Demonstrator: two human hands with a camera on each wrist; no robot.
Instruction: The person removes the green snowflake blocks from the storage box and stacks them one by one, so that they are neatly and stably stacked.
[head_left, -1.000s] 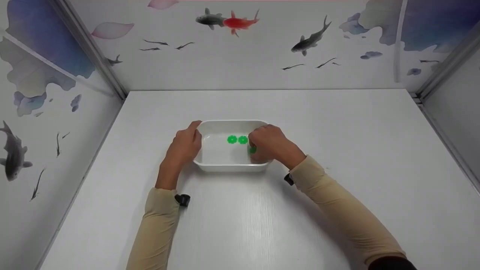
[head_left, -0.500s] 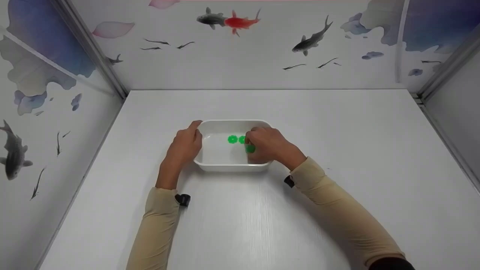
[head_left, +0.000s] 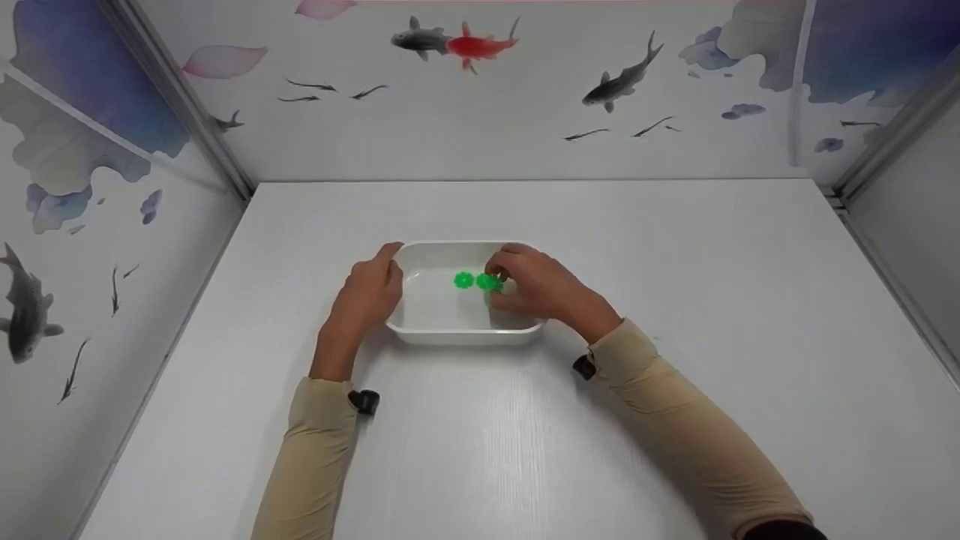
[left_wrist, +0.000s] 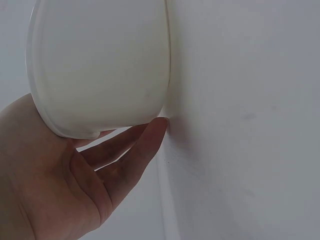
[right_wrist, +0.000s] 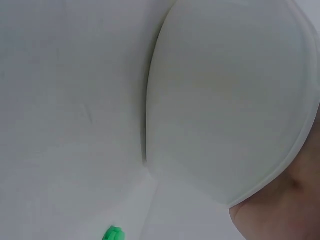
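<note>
Fingers of right hand (head_left: 541, 283): bent, reaching in over right rim of white tray (head_left: 450, 337), clamped between thumb and index on held green piece (head_left: 496, 285). Cannot tell if lifted off or down on tray floor. Overlaps middle green piece (head_left: 484, 280) in head view; cannot tell if touching. Just to the left, inside tray too: flower-shaped green piece (head_left: 463, 280), flat on floor.

Fingers of left hand (head_left: 367, 294): clamped on left end of tray, running down outer wall toward base in left wrist view. Tray: sits upright on white counter (head_left: 465, 442), between both hands.

Green item (right_wrist: 114, 233) at bottom of right wrist view: cut off, cannot tell exact spot. Tan sleeves (head_left: 319, 450) on both arms, with black wrist mount (head_left: 365, 402) at left cuff. Behind counter: fish-printed wall (head_left: 480, 120).
</note>
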